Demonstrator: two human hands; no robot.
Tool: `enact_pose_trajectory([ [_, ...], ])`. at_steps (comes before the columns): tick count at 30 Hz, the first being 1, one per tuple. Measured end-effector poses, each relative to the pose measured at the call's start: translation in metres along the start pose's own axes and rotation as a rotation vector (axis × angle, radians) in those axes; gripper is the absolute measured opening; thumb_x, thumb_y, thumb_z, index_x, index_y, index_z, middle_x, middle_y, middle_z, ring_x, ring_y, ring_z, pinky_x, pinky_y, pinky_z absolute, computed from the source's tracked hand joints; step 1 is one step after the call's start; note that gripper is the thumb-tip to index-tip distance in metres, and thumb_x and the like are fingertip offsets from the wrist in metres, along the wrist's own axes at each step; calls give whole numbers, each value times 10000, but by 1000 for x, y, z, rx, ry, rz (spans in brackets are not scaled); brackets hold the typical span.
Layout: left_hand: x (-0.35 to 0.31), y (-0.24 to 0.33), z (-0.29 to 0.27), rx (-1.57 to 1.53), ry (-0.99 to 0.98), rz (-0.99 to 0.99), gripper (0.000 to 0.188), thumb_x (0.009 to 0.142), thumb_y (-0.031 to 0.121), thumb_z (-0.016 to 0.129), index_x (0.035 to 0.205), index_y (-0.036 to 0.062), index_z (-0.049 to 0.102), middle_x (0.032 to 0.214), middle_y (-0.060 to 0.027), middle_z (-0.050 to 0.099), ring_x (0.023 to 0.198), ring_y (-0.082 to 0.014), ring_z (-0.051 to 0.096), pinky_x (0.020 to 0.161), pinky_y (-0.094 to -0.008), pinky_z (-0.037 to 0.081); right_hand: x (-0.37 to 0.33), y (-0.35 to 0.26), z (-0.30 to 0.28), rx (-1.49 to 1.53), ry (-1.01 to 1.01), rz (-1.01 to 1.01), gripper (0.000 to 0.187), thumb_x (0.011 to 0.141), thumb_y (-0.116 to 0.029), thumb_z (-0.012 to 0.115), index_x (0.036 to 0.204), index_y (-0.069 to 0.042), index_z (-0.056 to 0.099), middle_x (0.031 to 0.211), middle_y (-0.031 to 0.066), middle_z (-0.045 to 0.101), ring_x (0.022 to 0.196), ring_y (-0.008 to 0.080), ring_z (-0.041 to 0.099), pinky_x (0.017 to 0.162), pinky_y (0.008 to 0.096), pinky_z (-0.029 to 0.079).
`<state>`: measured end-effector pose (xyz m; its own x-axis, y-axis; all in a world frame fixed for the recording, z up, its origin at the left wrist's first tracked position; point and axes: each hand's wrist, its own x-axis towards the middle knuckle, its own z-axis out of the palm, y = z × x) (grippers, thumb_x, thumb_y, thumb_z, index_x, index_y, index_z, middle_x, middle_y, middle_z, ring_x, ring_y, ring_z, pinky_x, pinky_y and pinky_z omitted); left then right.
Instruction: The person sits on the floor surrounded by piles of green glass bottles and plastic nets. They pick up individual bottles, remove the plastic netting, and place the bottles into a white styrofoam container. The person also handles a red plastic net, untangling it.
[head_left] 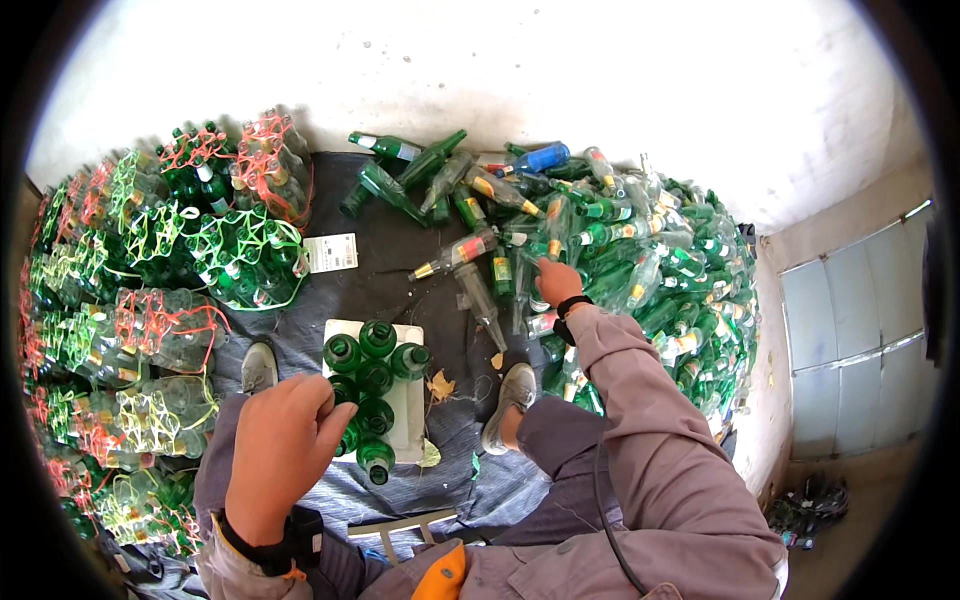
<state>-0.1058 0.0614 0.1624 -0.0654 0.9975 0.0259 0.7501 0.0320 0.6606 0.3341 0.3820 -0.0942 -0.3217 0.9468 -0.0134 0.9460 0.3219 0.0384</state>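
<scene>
Several green glass bottles (375, 377) stand upright in a tight cluster on a white board (408, 430) between my feet. Beside the cluster's near left side, my left hand (283, 445) is closed with curled fingers, whose undersides and anything in them are hidden. Stretched out to the right, my right hand (557, 284) reaches the near left edge of a heap of loose bottles (640, 245). Its fingers are closed at a green bottle (527, 258), partly covered by the hand. A clear bottle (482, 305) and a brown-labelled bottle (458, 254) lie just left of it.
Bottle bundles tied with red and green cord (250, 255) are stacked along the left. A printed white card (331, 253) and dry leaves (440, 387) lie on the dark ground sheet (345, 200). My shoes (511, 405) flank the board; a white wall (480, 70) rises behind.
</scene>
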Motion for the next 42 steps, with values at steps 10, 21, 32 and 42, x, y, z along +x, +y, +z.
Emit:
enact_pose_trajectory([
  [10, -6, -10, 2, 35, 18, 74, 282, 841, 205, 765, 771, 34, 551, 735, -142, 610, 742, -383, 630, 638, -496, 472, -36, -9, -101, 81, 91, 66, 252, 864, -305, 686, 981, -86, 644, 883, 206, 717, 879, 429, 688, 769, 552, 537],
  [21, 19, -10, -10, -125, 225, 193, 295, 846, 164, 787, 745, -1, 564, 631, -151, 565, 568, -300, 552, 549, -419, 437, -120, -88, -286, 343, 291, 287, 265, 831, -324, 694, 967, -97, 714, 881, 192, 735, 856, 416, 699, 761, 493, 550],
  [32, 60, -17, -4, 46, 152, 167, 274, 825, 199, 780, 771, 0, 599, 690, -181, 630, 655, -371, 641, 615, -468, 493, -143, -137, -247, 485, 122, 105, 236, 834, -309, 674, 928, -95, 708, 871, 162, 727, 875, 391, 700, 738, 467, 544],
  [42, 65, -26, 4, 66, 10, 226, 222, 807, 195, 776, 814, 6, 659, 700, -178, 649, 668, -369, 653, 628, -447, 503, -154, -192, -222, 333, -259, -228, 248, 831, -307, 687, 979, -109, 671, 841, 144, 714, 830, 399, 687, 714, 501, 529],
])
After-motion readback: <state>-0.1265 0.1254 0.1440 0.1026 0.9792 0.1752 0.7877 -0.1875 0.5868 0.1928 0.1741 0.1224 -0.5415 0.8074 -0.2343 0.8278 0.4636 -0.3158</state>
